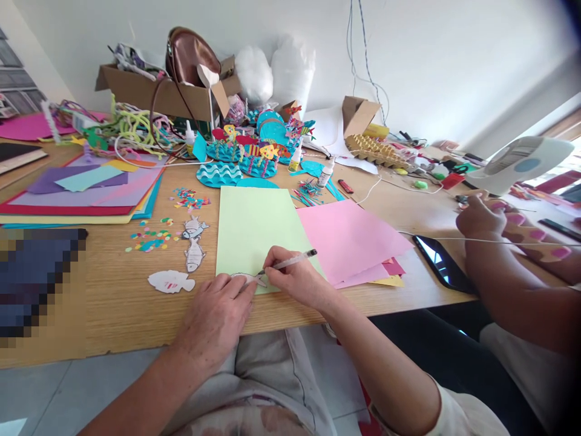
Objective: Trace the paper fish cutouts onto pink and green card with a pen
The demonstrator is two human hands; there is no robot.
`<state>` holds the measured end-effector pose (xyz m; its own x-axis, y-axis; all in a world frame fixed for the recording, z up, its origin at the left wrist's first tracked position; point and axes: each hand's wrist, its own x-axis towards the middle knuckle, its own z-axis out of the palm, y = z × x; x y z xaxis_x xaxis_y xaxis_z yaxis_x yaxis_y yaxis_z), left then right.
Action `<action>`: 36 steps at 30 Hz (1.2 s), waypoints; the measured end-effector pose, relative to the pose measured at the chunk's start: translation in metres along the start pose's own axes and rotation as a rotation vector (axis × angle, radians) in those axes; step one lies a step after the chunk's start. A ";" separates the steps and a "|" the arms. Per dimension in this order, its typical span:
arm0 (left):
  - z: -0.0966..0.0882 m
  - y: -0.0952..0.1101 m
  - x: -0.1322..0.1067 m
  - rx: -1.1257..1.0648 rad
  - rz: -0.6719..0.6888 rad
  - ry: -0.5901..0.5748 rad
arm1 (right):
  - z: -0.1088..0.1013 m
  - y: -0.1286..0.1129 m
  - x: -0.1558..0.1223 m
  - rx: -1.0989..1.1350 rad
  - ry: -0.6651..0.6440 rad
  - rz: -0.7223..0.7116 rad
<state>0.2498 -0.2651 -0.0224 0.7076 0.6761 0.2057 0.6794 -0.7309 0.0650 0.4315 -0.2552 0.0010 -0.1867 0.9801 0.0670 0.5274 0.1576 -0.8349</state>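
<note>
A light green paper sheet (256, 227) lies in front of me. At its near edge is a small fish cutout (261, 280), partly hidden under my fingers. My left hand (220, 306) rests palm down, its outstretched fingers pressing the cutout against the sheet. Gripped in my right hand (288, 275) is a pen (295, 260), its tip at the cutout's tail. Left of the sheet lie a white paper fish (170, 281) and two grey patterned paper fish (195, 254), (194, 227).
Round confetti (154, 239) lies left of the fish. Pink paper (354, 239) and a phone (442, 263) are on the right, near another person's hand (482, 218). Stacked coloured paper (82, 194) sits at left. Glue bottles (325, 172) and turquoise sea-themed crafts (245, 160) stand behind.
</note>
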 end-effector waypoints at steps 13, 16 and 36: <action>-0.003 0.001 0.004 -0.002 -0.011 -0.041 | -0.001 0.004 -0.001 0.027 0.042 0.021; -0.002 0.002 0.006 0.011 -0.016 -0.053 | -0.001 0.004 -0.001 0.013 0.058 0.021; -0.001 0.005 0.007 0.021 -0.040 -0.079 | 0.001 0.006 -0.003 -0.017 0.124 0.072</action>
<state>0.2580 -0.2636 -0.0195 0.6923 0.7106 0.1255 0.7109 -0.7015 0.0505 0.4342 -0.2572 -0.0052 -0.0442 0.9962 0.0752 0.5500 0.0871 -0.8306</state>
